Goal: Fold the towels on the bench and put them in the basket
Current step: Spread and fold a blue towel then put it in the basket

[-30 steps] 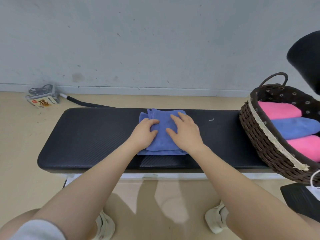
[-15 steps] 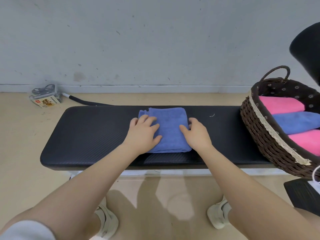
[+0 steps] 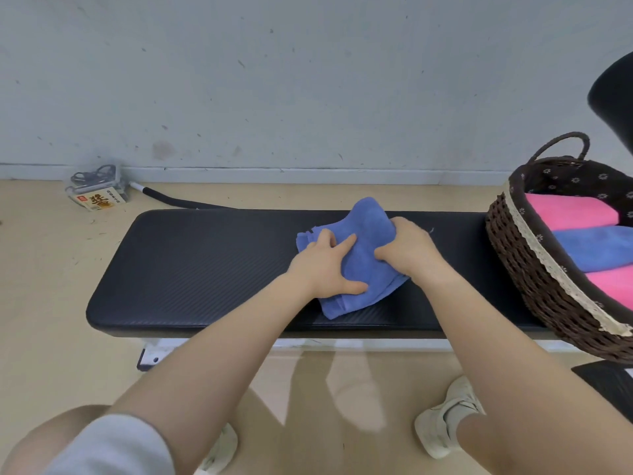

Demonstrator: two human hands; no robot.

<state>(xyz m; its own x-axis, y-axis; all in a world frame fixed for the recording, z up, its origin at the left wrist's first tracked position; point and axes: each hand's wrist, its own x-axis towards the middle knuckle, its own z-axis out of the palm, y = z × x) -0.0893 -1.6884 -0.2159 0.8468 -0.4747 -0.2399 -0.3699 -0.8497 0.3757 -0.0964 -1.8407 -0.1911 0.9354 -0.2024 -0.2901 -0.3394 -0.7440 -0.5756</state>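
Note:
A folded blue towel [image 3: 368, 234] is bunched up over the black padded bench [image 3: 205, 269], right of its middle, its far end raised. My left hand [image 3: 325, 265] grips its left side with the thumb along the near edge. My right hand [image 3: 407, 252] grips its right side, fingers curled into the cloth. A dark wicker basket [image 3: 524, 269] stands at the bench's right end, tilted toward me, and holds two pink folded towels [image 3: 568, 212] with a blue folded towel [image 3: 596, 248] between them.
A small box with cables [image 3: 97, 190] and a black hose [image 3: 181, 200] lie on the floor by the wall behind the bench. A black rounded object [image 3: 613, 94] stands at the upper right. My shoes [image 3: 445, 423] are on the floor under the bench.
Both hands went from resting flat beside the folded towel to gripping it. The towel has risen off the bench and shifted right toward the basket.

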